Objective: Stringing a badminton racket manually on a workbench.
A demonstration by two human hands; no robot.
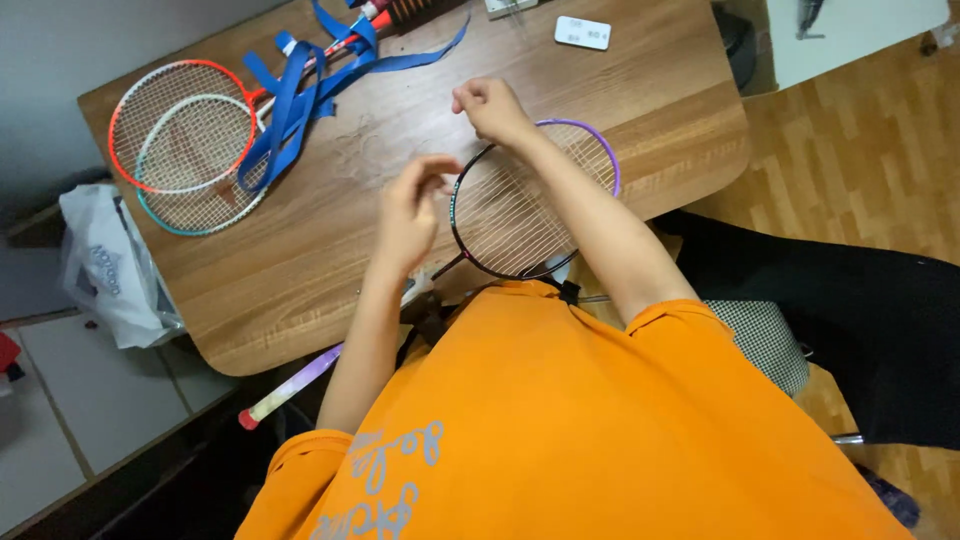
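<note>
Your orange shirt (560,430) hides the lower rim and shaft of the black-and-purple racket (520,205), whose head lies at the near edge of the wooden bench (300,250). Your left hand (410,215) hovers beside its frame, fingers curled and pinched; your right hand (492,108) is closed above the top rim. Whether either pinches a string is too fine to tell. Farther left lie two more rackets (185,145) under blue ribbon (300,90). A white plastic bag (110,265) hangs off the bench, with wood flooring (860,150) to the right.
</note>
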